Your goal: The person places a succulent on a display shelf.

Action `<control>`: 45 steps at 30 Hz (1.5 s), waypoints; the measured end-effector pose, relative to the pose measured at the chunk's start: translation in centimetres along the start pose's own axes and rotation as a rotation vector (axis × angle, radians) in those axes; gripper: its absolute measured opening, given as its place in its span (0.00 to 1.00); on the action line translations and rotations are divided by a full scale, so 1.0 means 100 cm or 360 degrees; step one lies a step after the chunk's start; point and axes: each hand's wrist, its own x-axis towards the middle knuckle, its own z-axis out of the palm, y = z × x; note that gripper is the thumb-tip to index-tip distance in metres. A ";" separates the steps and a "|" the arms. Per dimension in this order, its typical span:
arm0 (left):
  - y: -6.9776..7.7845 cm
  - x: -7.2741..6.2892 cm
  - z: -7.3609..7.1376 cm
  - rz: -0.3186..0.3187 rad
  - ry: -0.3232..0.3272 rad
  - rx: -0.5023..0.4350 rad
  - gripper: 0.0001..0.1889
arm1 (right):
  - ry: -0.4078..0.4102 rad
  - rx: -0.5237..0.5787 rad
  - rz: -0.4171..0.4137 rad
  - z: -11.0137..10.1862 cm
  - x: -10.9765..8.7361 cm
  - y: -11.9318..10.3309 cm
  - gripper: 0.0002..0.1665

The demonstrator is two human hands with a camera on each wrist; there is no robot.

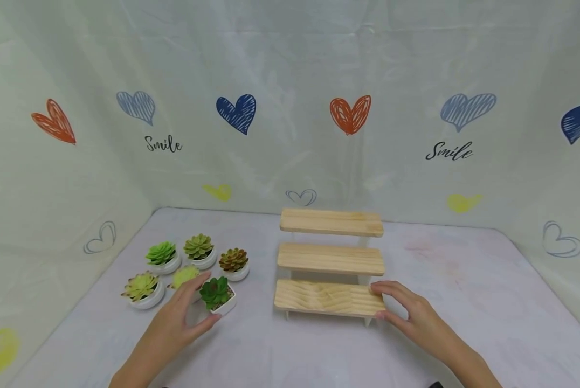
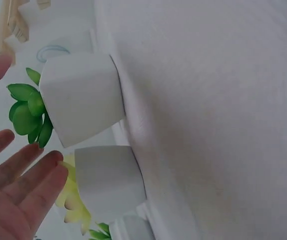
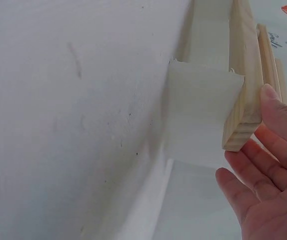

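A dark green succulent in a square white pot stands at the front right of a group of potted succulents. Around it curves my left hand, thumb on the near side and fingers on the far side. The left wrist view shows the fingers spread beside the green leaves, with a gap between thumb and plant. My right hand holds the right end of the lowest board of a three-step wooden display stand, thumb at one edge and fingers at the other. White supports carry the boards.
Left of the stand sit a brownish succulent, an olive-green one, a bright green one and a pale one with reddish tips. A yellow-green succulent is partly behind my left hand. A white curtain with printed hearts hangs behind.
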 end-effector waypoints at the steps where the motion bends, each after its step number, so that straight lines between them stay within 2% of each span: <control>1: 0.000 0.000 0.000 -0.0038 -0.0025 -0.0027 0.40 | 0.0001 0.0020 0.0007 0.000 0.000 0.000 0.30; 6: -0.002 0.001 0.000 -0.0142 -0.0081 -0.0139 0.40 | 0.0001 0.0068 0.0014 0.000 0.000 0.001 0.31; 10: -0.003 0.002 -0.001 -0.0158 -0.0047 -0.0152 0.39 | -0.0012 0.0094 0.0001 0.001 0.000 0.003 0.31; 16: -0.003 0.003 -0.001 -0.0133 0.0046 -0.0101 0.37 | -0.0021 0.0118 -0.0008 0.001 -0.001 0.005 0.32; 23: -0.004 0.002 0.000 -0.0103 0.0100 -0.0091 0.37 | -0.0021 0.0101 0.0027 0.001 -0.001 0.003 0.32; 28: -0.001 0.002 -0.001 -0.0120 0.0118 -0.0116 0.37 | -0.0023 0.0098 0.0029 0.001 -0.001 0.003 0.32; 36: 0.000 0.002 -0.002 -0.0171 0.0059 -0.0099 0.37 | -0.0033 0.0087 0.0032 0.000 0.000 0.002 0.31; 40: -0.002 0.002 0.000 -0.0213 -0.0048 -0.0150 0.39 | -0.0028 0.0086 0.0032 0.000 0.000 0.002 0.32; 45: -0.004 0.002 0.005 -0.0220 -0.0161 -0.0231 0.43 | -0.0034 0.0097 0.0067 0.000 0.000 0.001 0.31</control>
